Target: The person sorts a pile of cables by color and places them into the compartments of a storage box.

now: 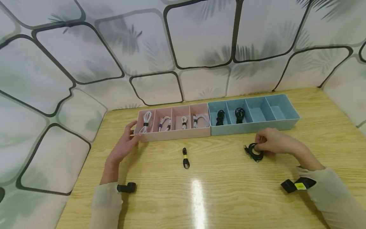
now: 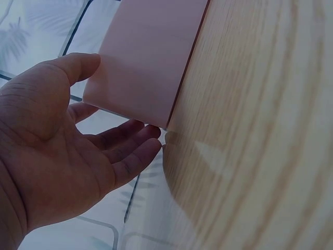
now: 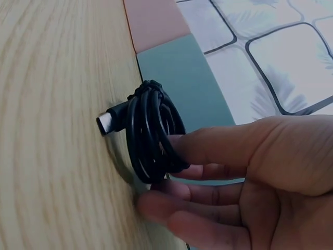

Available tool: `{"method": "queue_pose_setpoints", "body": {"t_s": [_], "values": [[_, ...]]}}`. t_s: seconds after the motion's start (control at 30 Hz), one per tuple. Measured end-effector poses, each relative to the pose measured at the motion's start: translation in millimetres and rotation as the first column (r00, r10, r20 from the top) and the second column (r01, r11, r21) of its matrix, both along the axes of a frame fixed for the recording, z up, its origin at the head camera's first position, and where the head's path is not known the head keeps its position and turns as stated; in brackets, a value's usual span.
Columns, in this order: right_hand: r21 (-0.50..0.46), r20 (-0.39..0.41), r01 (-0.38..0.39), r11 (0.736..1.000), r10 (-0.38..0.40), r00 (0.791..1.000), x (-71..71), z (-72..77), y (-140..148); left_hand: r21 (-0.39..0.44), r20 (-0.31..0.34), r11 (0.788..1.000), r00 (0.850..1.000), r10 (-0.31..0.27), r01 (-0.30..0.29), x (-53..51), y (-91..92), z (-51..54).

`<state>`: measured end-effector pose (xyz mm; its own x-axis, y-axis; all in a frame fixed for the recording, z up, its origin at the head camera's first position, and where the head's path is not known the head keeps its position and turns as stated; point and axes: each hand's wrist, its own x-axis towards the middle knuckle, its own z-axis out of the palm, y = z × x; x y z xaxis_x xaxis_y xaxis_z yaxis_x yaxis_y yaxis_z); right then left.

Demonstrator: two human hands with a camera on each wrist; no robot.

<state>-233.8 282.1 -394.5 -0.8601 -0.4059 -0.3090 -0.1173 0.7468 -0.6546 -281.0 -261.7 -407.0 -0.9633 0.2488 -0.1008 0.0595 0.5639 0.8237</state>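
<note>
Between thumb and fingers, my right hand pinches a coiled black USB cable just in front of the blue divided box. Its metal plug sticks out from the coil in the right wrist view. My left hand rests at the left end of the pink divided box, thumb at the front corner and relaxed fingers along the end wall. Nearer me, between the hands, a small black cable with a yellow tie lies on the table.
Bundled white cables occupy the pink box's compartments. Two black cable bundles sit in the blue box's left compartments; its two right ones hold nothing. Both boxes stand end to end on the wooden table, before a patterned wall.
</note>
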Motion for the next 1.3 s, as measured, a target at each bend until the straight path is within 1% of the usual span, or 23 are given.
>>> {"method": "queue_pose_setpoints", "body": {"t_s": [0.23, 0.47, 0.67, 0.73, 0.93, 1.03, 1.17, 1.3], "values": [[-0.062, -0.007, 0.024, 0.998, -0.025, 1.0, -1.9, 0.0, 5.1, 0.006, 0.003, 1.0, 1.0, 0.001, -0.001, 0.1, 0.0, -0.2], [-0.156, -0.026, 0.062, 0.986, -0.067, 0.997, -1.0, 7.1, 8.9, 0.007, 0.007, 1.0, 1.0, 0.01, -0.01, -2.0, -0.2, -0.9], [-0.177, -0.05, 0.114, 0.978, -0.124, 0.991, 1.6, 13.8, 11.3, 0.004, 0.008, 1.0, 1.0, 0.015, -0.015, -2.6, -0.1, -1.4], [-0.182, -0.058, 0.135, 0.974, -0.147, 0.987, 2.0, 15.6, 11.8, 0.012, 0.011, 1.0, 1.0, 0.015, -0.015, -1.7, 0.3, -1.2], [-0.225, -0.076, 0.157, 0.962, -0.178, 0.981, 2.7, 19.8, 13.6, 0.05, 0.01, 0.998, 0.999, 0.032, -0.033, 0.1, 2.8, -0.2], [-0.277, -0.071, 0.187, 0.942, -0.214, 0.974, 2.9, 21.8, 15.3, 0.072, 0.006, 0.996, 0.999, 0.044, -0.045, 0.2, 5.0, -0.2], [-0.373, -0.055, 0.236, 0.898, -0.275, 0.96, 1.0, 21.9, 19.1, 0.083, -0.001, 0.995, 0.999, 0.054, -0.054, -0.5, 6.3, -1.7], [-0.443, -0.052, 0.277, 0.853, -0.333, 0.942, -1.9, 19.2, 24.0, 0.07, -0.011, 0.996, 0.998, 0.056, -0.055, -1.6, 5.8, -3.3]]}}
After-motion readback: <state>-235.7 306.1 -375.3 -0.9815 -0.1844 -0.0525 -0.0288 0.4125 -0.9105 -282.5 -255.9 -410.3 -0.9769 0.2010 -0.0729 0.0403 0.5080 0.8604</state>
